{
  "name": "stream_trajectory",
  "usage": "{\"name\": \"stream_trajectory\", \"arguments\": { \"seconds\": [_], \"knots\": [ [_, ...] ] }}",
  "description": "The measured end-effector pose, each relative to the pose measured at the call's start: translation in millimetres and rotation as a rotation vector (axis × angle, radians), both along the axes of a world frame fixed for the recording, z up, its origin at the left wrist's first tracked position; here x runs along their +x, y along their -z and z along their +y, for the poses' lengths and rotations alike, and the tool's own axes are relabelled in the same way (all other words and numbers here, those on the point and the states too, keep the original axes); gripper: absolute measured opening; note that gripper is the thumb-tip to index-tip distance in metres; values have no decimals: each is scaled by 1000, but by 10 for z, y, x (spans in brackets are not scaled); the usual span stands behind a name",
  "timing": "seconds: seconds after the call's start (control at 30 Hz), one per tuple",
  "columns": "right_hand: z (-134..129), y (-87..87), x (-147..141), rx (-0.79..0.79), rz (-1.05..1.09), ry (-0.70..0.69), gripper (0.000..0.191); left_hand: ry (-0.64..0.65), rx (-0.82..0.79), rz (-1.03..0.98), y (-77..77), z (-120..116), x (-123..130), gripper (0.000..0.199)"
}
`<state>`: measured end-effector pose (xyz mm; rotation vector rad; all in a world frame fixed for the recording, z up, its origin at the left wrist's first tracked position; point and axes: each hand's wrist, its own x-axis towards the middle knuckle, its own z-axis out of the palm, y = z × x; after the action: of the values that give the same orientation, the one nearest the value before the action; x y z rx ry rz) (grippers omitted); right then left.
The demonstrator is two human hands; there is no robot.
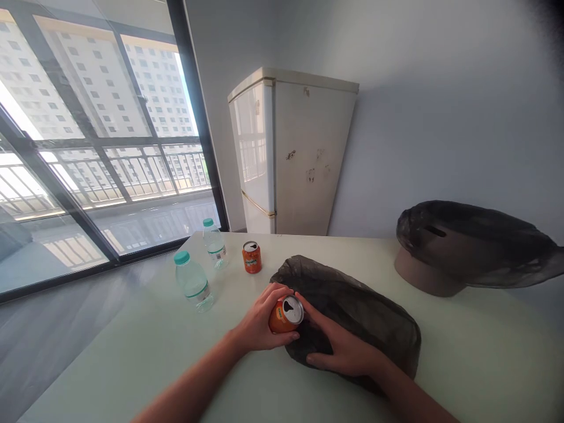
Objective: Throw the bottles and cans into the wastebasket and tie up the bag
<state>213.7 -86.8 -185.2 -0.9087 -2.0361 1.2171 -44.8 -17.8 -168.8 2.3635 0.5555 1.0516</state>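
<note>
My left hand (264, 323) is closed around an orange drink can (278, 317), tilted so that its silver top and open mouth face up toward me. My right hand (341, 343) lies over a black plastic bag (374, 320), thumb spread away from the fingers. Its fingertips reach the right side of the can's rim; whether they press on the can or on the bag's edge is unclear. The bag lies on its side on the table, its crumpled end next to the can. Just beyond my left hand stands a second opened orange can (252, 258).
Two clear plastic bottles with green caps, a nearer bottle (192, 281) and a farther bottle (214, 244), stand left on the pale table (176, 364). At the right is a brown bin (425, 273) with a black bag over it. Behind the table stand a fridge (308, 158) and glass doors (106, 141).
</note>
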Motion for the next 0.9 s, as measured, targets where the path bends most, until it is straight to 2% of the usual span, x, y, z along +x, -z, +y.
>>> {"name": "stream_trajectory", "arguments": {
  "seconds": [0.27, 0.5, 0.9],
  "knots": [
    [14, 47, -32, 69, -48, 26, 109, -42, 6, 40, -31, -14, 28, 76],
    [-4, 43, -65, 44, -37, 81, 107, -136, -113, 76, -45, -65, 31, 67],
    [61, -4, -119, 69, -36, 284, 88, -514, -241, -125, 27, 154, -10, 62]
  ]
}}
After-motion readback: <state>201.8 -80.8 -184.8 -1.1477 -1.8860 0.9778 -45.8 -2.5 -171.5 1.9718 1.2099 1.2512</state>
